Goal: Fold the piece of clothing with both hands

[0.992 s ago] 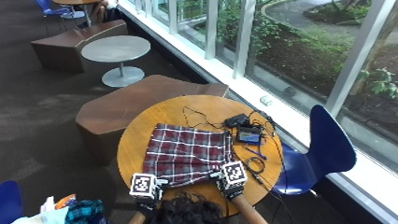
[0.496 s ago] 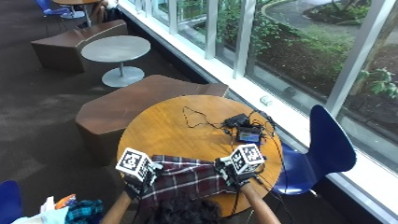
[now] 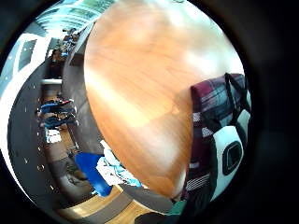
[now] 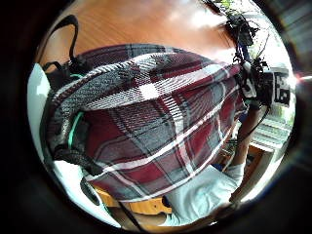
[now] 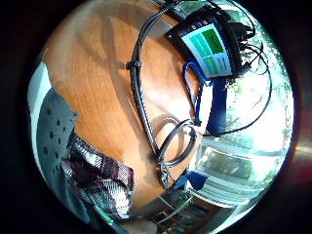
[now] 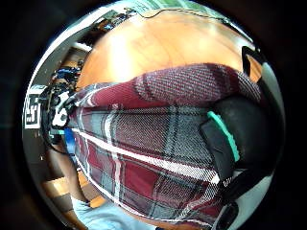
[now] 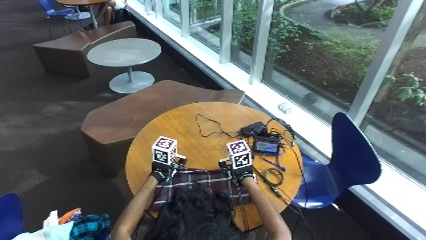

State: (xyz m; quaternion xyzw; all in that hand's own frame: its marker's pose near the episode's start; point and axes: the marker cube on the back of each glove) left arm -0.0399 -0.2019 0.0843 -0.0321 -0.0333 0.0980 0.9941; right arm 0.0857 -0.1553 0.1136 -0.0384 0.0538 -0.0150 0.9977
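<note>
- Left hand (image 7: 162,172) is raised near the table's near edge, fingers curled round cloth.
- Right hand (image 7: 241,173) is level beside it, likewise gripping cloth.

The shirt (image 7: 200,181) I held was dark red plaid with grey and white lines. My table (image 7: 200,140) was orange-brown wood; the chair (image 7: 349,155) was blue.

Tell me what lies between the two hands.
The plaid garment spans from the left hand to the right hand; the outside view shows it.
</note>
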